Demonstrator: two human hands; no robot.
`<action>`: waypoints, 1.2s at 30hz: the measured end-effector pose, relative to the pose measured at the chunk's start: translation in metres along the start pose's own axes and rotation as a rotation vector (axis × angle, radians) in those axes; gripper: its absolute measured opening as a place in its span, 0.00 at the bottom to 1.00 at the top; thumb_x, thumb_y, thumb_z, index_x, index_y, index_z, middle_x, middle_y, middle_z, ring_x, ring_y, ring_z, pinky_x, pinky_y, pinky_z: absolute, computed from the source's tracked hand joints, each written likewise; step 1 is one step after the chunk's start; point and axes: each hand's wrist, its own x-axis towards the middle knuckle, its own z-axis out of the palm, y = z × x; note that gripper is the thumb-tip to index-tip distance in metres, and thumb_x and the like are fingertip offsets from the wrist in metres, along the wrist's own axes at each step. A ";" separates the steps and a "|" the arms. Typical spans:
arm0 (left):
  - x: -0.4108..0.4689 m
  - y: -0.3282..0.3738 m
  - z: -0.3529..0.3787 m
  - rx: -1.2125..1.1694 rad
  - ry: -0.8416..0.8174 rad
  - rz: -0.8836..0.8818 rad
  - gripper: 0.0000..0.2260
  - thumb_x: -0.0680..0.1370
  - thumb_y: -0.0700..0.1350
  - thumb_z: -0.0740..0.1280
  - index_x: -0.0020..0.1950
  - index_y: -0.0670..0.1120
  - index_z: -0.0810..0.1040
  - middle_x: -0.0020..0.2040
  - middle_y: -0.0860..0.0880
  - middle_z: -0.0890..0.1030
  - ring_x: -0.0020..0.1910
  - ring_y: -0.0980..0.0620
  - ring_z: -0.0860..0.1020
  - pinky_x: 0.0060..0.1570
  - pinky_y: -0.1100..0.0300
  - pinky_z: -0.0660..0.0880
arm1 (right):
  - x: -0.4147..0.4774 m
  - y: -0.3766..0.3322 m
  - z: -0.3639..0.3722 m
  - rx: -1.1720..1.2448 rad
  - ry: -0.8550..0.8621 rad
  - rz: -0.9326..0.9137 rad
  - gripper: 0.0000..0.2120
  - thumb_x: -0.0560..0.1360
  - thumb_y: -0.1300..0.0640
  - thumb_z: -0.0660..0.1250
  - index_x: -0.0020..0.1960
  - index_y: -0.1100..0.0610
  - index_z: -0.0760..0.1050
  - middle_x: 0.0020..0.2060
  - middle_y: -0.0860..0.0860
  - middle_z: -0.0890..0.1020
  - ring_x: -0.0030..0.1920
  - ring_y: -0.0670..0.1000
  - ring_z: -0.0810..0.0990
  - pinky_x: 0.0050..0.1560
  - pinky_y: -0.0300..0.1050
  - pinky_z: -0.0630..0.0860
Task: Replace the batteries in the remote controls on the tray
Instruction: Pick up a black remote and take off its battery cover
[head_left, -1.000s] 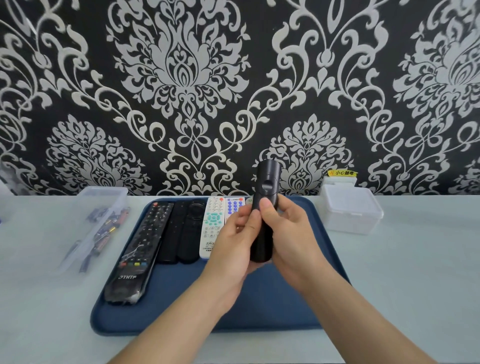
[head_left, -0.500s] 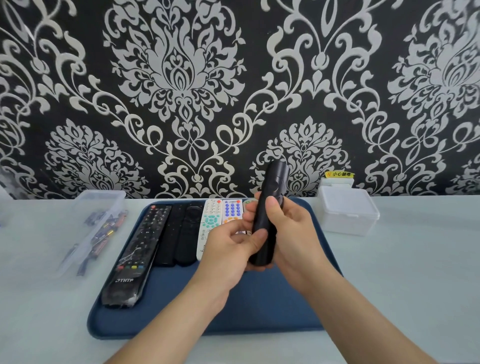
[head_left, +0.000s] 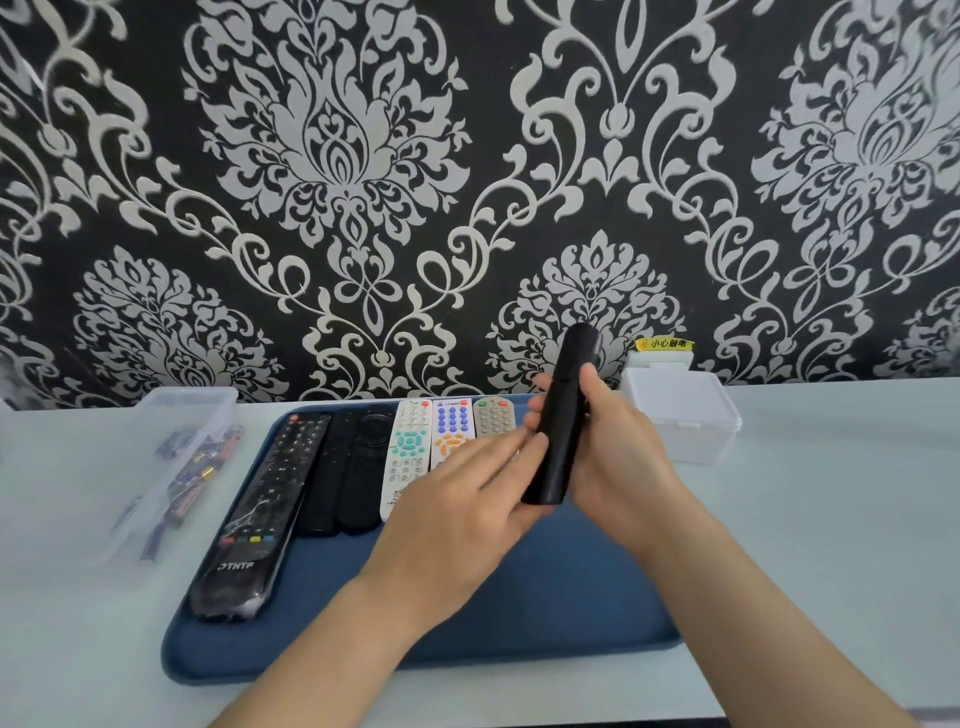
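My right hand (head_left: 621, 457) grips a slim black remote (head_left: 563, 415) and holds it upright above the blue tray (head_left: 519, 623). My left hand (head_left: 467, 504) lies beside it with its fingers stretched out, the fingertips touching the remote's left side. On the tray lie a long black remote (head_left: 260, 499) marked TKTF, two plain black remotes (head_left: 343, 467), two white remotes (head_left: 410, 447) with coloured keys and a grey one (head_left: 493, 415).
A clear open box (head_left: 171, 462) with several loose batteries stands left of the tray. A white lidded box (head_left: 680, 415) stands to the right, near a socket with a yellow label (head_left: 665, 344). The patterned wall rises right behind the pale table (head_left: 831, 519).
The black remote has been turned so its back or side faces me. My left hand has let go of its grip and now has its fingers straightened against the remote.
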 end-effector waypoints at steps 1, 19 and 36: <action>0.001 0.002 -0.002 -0.033 0.031 0.017 0.19 0.80 0.51 0.60 0.65 0.41 0.76 0.62 0.47 0.79 0.59 0.49 0.78 0.55 0.55 0.76 | 0.001 -0.001 -0.002 -0.010 0.025 -0.004 0.21 0.83 0.46 0.57 0.59 0.63 0.77 0.36 0.53 0.80 0.37 0.50 0.79 0.44 0.45 0.79; 0.007 -0.004 -0.028 0.048 -0.126 -0.314 0.08 0.73 0.51 0.61 0.39 0.51 0.77 0.36 0.57 0.76 0.39 0.54 0.75 0.36 0.58 0.73 | 0.012 -0.013 -0.018 0.072 0.048 -0.020 0.22 0.83 0.45 0.56 0.57 0.63 0.77 0.35 0.54 0.78 0.33 0.51 0.77 0.34 0.44 0.79; 0.005 0.012 -0.014 -0.234 0.055 -0.121 0.13 0.71 0.40 0.72 0.49 0.48 0.71 0.46 0.53 0.77 0.43 0.56 0.71 0.44 0.63 0.71 | 0.003 0.012 0.000 -0.068 -0.157 0.136 0.25 0.81 0.42 0.57 0.62 0.62 0.76 0.39 0.54 0.80 0.37 0.52 0.75 0.38 0.44 0.78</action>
